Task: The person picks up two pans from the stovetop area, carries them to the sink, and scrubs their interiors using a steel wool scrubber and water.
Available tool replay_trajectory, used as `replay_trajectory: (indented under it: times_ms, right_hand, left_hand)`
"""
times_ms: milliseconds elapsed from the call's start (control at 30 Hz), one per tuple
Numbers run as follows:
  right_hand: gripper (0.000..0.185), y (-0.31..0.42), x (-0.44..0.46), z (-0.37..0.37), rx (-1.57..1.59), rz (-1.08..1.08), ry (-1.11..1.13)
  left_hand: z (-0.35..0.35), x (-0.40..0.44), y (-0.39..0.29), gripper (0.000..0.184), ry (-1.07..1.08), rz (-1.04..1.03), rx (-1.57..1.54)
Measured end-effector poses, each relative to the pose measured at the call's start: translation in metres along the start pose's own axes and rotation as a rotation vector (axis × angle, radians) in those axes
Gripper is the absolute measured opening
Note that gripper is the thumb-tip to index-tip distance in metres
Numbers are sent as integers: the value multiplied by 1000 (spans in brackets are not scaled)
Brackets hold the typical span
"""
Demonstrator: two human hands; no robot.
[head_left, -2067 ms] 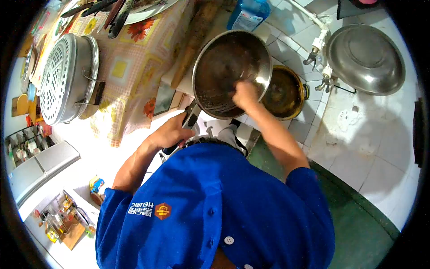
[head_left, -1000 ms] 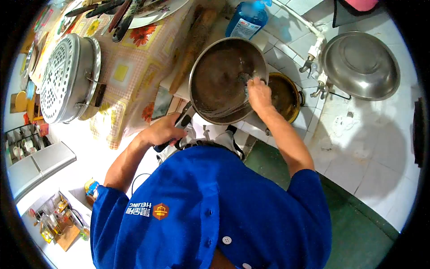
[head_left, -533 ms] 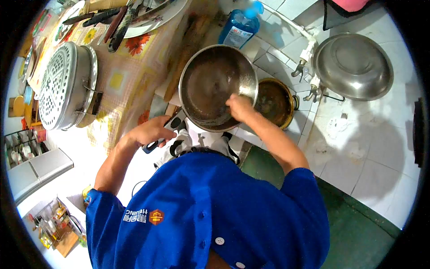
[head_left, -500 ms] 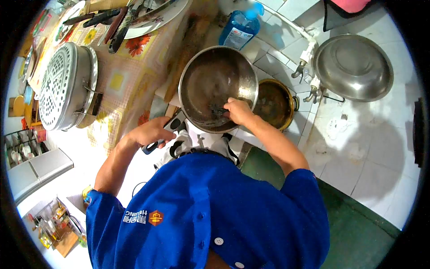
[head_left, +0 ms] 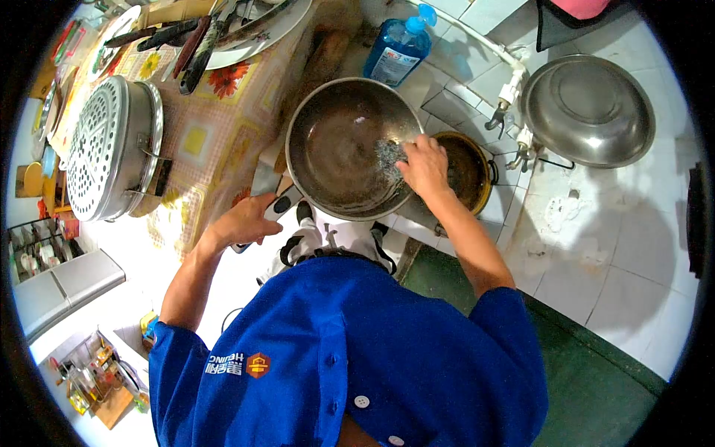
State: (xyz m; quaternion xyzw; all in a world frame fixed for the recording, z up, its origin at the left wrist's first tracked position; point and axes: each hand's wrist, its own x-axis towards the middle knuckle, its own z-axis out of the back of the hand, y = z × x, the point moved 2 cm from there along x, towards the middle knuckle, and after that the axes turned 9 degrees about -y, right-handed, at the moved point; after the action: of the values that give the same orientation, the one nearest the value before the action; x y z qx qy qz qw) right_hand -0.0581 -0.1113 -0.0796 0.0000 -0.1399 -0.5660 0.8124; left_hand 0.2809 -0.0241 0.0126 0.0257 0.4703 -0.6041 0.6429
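Observation:
My left hand (head_left: 249, 220) is wrapped round the handle of a deep metal pan (head_left: 339, 141), whose bowl is tilted up toward me. The pan's inside is brownish and wet-looking, with a bright rim. In my right hand (head_left: 427, 167) is a grey steel wool scourer (head_left: 389, 158), pressed against the pan's inner right wall. My right fingers reach over the rim there. Part of the handle is hidden by my left fingers. Just right of the pan sits a brown-stained round pot (head_left: 473, 182), partly covered by my right hand and forearm.
Behind the pan stands a blue pump bottle (head_left: 395, 56). Taps (head_left: 510, 112) and a metal basin (head_left: 588, 112) are at the right wall. On the left, a cloth-covered table (head_left: 201, 138) bears a perforated steamer (head_left: 104, 149), knives (head_left: 197, 56) and a plate (head_left: 264, 41).
My right hand has moved the scourer up and right, from the pan's lower part to its right wall. The pan has shifted slightly left, with my left hand still on the handle.

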Motion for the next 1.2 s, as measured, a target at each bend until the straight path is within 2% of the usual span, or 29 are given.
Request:
replay_trajectory:
  times_ms: [33, 133, 167, 200, 233, 267, 300, 367, 400, 433, 467, 500, 567, 600, 633, 700, 733, 900, 933, 967, 1033, 1067, 1100, 1167, 1200]
  right_hand:
    - [36, -1, -4, 2, -1, 0, -4]
    - [61, -15, -18, -7, 207, -586, -86]
    - [61, -21, -24, -21, 211, -595, -87]
    - [58, -30, -30, -43, 376, -717, 76]
    - [55, -34, -36, -61, 545, -834, 241]
    - [44, -36, -45, -74, 583, -795, 185]
    - [44, -35, -47, -71, 591, -804, 180]
    - [33, -32, -56, -69, 887, -941, 197]
    - [33, -30, -58, -67, 889, -953, 197]
    - [31, -27, -61, -65, 914, -992, 165]
    - [30, -26, -65, -65, 938, -1027, 134]
    - [30, -26, -70, -69, 937, -1034, 137]
    - [29, -23, -78, -77, 769, -865, 50]
    - [29, -9, -68, -41, 807, -906, 98]
    - [29, -7, -73, -45, 810, -906, 102]
    - [27, -8, -80, -63, 826, -944, 7]
    - [30, -10, -82, -70, 813, -976, 47]
    - [35, -4, -95, -77, 887, -858, -124]
    - [34, -4, -97, -80, 917, -848, -136]
    - [34, -4, -98, -83, 946, -836, -153]
    - [33, 1, -93, -66, 894, -882, -83]
    - [33, 2, -90, -60, 928, -900, -73]
    - [33, 0, -87, -58, 960, -914, -69]
    - [33, -4, -93, -66, 964, -846, -101]
    - [34, -3, -94, -69, 971, -780, -140]
  left_hand:
    - [2, 0, -3, 51, 12, 5, -1]
    - [3, 3, -3, 51, 31, -2, 17]
    - [2, 4, -2, 50, 42, -17, 36]
    - [-1, 8, 2, 50, 44, -18, 46]
    - [-5, 12, 5, 49, -12, -126, 316]
    - [-7, 14, 6, 48, -67, -236, 586]
    - [-8, 13, 1, 48, -63, -238, 597]
    - [-10, 12, -13, 41, -302, -250, 616]
    - [-10, 10, -34, 38, -400, -234, 564]
    - [-16, 19, -41, 38, -388, -237, 566]
    - [-22, 32, -48, 39, -406, -435, 554]
    - [-28, 47, -56, 40, -426, -632, 537]
    - [-52, 90, -71, 45, -311, -793, 690]
    - [-66, 115, -78, 50, -280, -679, 636]
    - [-82, 140, -84, 54, -252, -568, 583]
    - [-111, 187, -86, 57, -252, -688, 491]
    - [-127, 198, -87, 57, -246, -687, 497]
    - [-157, 209, -115, 42, -206, -770, 179]
    - [-152, 209, -116, 36, -286, -814, 200]
    - [-147, 222, -117, 36, -284, -809, 199]
    - [-130, 245, -120, 30, -402, -503, 170]
    - [-125, 243, -124, 24, -562, -548, 141]
    - [-131, 239, -128, 24, -563, -551, 140]
    - [-156, 220, -131, 23, -315, -602, 207]
    - [-164, 215, -126, 25, -385, -657, 186]
